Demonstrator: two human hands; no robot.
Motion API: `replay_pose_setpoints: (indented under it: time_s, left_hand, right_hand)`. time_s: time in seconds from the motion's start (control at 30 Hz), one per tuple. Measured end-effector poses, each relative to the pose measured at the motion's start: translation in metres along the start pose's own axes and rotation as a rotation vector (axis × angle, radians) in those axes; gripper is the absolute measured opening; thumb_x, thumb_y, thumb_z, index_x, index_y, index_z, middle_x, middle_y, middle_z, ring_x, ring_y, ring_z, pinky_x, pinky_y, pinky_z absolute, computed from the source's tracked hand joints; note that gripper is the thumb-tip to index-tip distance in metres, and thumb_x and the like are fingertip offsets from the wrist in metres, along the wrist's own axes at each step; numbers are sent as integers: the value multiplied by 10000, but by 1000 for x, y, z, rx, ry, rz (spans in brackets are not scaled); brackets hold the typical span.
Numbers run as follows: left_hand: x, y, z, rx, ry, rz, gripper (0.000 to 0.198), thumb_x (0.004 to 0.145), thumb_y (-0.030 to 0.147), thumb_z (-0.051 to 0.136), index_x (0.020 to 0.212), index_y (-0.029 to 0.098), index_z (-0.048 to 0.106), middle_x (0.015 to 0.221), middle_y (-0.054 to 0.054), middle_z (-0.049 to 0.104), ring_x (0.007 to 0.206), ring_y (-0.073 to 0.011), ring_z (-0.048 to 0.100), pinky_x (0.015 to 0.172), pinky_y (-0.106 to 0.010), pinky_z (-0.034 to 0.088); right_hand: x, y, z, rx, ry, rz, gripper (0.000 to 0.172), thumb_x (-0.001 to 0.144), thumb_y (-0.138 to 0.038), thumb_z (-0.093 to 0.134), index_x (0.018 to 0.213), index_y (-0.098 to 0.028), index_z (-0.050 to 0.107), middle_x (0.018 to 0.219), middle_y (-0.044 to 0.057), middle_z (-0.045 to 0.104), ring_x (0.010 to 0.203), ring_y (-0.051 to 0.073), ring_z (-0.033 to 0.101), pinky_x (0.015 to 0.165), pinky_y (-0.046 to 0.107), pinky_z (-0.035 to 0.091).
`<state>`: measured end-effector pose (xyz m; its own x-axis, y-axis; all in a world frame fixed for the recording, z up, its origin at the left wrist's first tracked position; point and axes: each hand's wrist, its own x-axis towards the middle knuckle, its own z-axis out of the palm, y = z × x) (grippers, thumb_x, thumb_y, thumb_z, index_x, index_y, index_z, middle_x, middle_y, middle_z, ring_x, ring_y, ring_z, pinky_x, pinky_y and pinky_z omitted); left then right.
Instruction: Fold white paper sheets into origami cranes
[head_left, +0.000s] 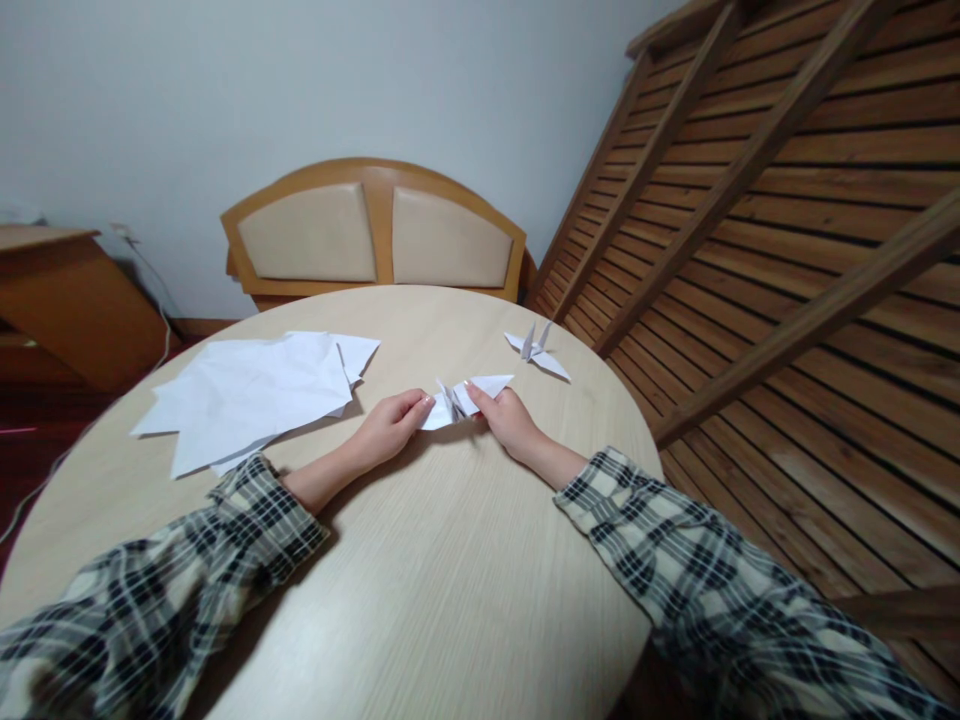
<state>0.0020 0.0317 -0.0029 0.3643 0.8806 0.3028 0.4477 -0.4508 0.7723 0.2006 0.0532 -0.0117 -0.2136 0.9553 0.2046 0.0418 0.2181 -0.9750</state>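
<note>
Pinching a white origami crane (453,402) from both sides, above the near-bare middle of a round table (427,580). Gripped at one wing by the left hand (388,428), thumb uppermost, fingers curled underneath. Gripped at the other wing by the right hand (514,422), thumb laid on the paper, fingers mostly hidden below. Held squarely between the two thumbs, with narrow folded points rising in the gap and one wing tip reaching past the right thumb. Resting beyond the right fingers and slightly to their right, apart from them, a second origami crane (536,350), wings spread. Spread out left of the left fingers, overlapping and creased, loose paper sheets (255,395). Behind each wrist, plaid sleeves (262,520). Farther ahead of the fingers, a padded headboard (383,230); off to their right, leaning slatted wood (787,200)
</note>
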Motion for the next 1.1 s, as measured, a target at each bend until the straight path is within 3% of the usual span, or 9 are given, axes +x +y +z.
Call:
replay_pose_setpoints:
  time_s: [1.1]
  left_hand:
    - [1, -3, 2, 15, 102, -18, 329, 935, 408, 399, 675, 215, 455, 599, 19, 434, 573, -146, 420, 560, -290, 338]
  right_hand:
    - [3, 4, -3, -39, 148, -50, 426, 805, -580, 547, 638, -189, 557, 617, 3, 577, 607, 137, 516, 604, 274, 392]
